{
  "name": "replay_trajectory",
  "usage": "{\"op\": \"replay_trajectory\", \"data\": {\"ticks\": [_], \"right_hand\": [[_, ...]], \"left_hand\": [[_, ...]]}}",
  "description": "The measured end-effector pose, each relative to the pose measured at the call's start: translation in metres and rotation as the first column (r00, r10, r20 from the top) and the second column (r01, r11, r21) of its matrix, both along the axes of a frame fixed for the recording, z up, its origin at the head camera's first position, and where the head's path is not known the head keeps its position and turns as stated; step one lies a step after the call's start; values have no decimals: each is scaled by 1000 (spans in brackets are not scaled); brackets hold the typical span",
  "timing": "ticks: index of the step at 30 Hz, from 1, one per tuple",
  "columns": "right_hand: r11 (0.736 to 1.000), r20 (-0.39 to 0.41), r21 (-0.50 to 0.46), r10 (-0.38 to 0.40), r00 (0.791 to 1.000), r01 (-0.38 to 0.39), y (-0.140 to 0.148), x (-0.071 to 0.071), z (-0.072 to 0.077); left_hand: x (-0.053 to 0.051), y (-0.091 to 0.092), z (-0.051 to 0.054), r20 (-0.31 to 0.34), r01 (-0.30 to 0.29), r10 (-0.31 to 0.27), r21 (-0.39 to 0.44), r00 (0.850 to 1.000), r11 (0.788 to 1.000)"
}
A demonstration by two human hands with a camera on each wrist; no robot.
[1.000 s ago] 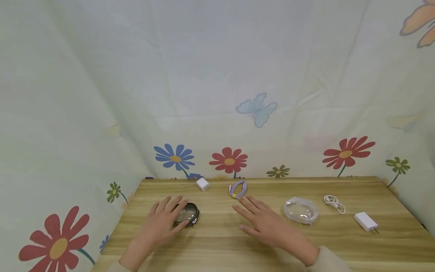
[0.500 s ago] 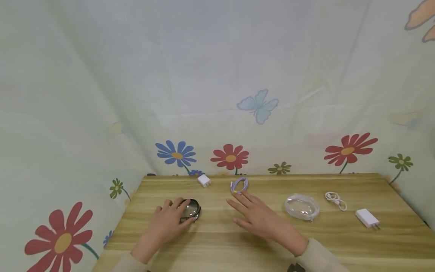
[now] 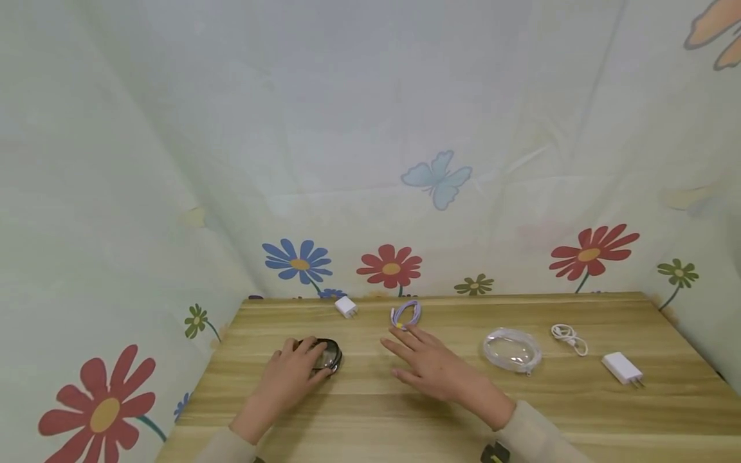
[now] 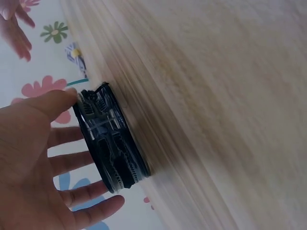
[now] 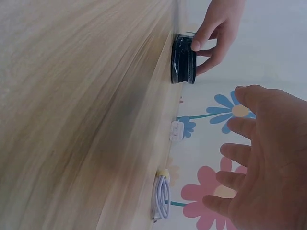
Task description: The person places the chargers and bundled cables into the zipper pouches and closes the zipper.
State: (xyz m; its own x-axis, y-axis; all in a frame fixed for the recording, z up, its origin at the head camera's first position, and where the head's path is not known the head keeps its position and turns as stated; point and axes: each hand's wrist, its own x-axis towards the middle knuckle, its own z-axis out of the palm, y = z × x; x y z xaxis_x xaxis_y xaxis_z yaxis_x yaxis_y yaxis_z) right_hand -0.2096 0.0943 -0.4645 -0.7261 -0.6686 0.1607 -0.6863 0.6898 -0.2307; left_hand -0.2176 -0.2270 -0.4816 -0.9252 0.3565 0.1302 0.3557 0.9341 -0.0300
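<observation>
My left hand (image 3: 289, 376) holds a small black-edged clear zip pouch (image 3: 332, 355) that sits on the wooden table at left. In the left wrist view the thumb touches one end of the pouch (image 4: 111, 139), and the fingers reach across its far side. Its dark zipper faces that camera. My right hand (image 3: 437, 370) hovers over the table with fingers spread and nothing in them. Just beyond its fingertips lies a coiled purple cable (image 3: 407, 314) with a yellow tie, partly covered in the head view. The right wrist view shows the cable (image 5: 161, 196) apart from the hand.
A white plug charger (image 3: 346, 307) lies at the back left. On the right are a clear zip pouch (image 3: 512, 351), a coiled white cable (image 3: 570, 339) and a larger white charger (image 3: 622, 368). A flowered curtain (image 3: 440, 257) stands behind the table (image 3: 370, 424).
My left fingers have closed in on the black-edged pouch, which they were spread over before. My right hand has shifted slightly left, still spread. The head view has tilted a little.
</observation>
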Motion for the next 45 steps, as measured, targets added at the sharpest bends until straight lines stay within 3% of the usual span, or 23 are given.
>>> {"op": "replay_trajectory", "data": {"ticks": [6, 11, 13, 15, 17, 22, 26, 30, 34, 38, 42, 45], "right_hand": [[1000, 25, 15, -3, 1000, 3, -1, -3, 0], [1000, 23, 18, 0, 1000, -1, -2, -4, 0], [1000, 22, 23, -2, 1000, 1, -3, -5, -1], [1000, 27, 22, -2, 1000, 1, -3, -6, -1], [1000, 25, 23, -1, 1000, 0, -3, -8, -2], [999, -1, 36, -7, 1000, 7, -1, -18, -1], [1000, -6, 29, -12, 1000, 12, 2, -27, 1], [999, -13, 41, -7, 1000, 7, 3, -34, 4], [999, -10, 50, -10, 1000, 10, 6, -37, 5], [999, -6, 44, -13, 1000, 13, 9, -39, 5], [999, -7, 31, -20, 1000, 20, 13, -41, 5], [999, -8, 33, -25, 1000, 26, 15, -43, 6]], "left_hand": [[-1, -4, 0, 20, 99, -100, 39, 995, 994], [-7, -12, -2, 28, 265, -271, 129, 962, 956], [-10, -16, -3, 28, 304, -312, 157, 950, 940], [-12, -17, -3, 36, 295, -305, 175, 952, 940], [-12, -16, -3, 53, 246, -261, 197, 964, 949], [-15, -4, -6, 75, 69, -85, 200, 994, 977], [-19, 7, -14, 87, -43, 30, 156, 996, 987], [-21, 14, -21, 92, -94, 84, 118, 992, 988], [-21, 19, -24, 98, -59, 45, 139, 994, 989], [-26, 18, -20, 106, 37, -55, 158, 993, 987], [-31, 11, -13, 110, 156, -172, 141, 979, 978], [-33, 4, -8, 126, 213, -229, 130, 965, 968]]}}
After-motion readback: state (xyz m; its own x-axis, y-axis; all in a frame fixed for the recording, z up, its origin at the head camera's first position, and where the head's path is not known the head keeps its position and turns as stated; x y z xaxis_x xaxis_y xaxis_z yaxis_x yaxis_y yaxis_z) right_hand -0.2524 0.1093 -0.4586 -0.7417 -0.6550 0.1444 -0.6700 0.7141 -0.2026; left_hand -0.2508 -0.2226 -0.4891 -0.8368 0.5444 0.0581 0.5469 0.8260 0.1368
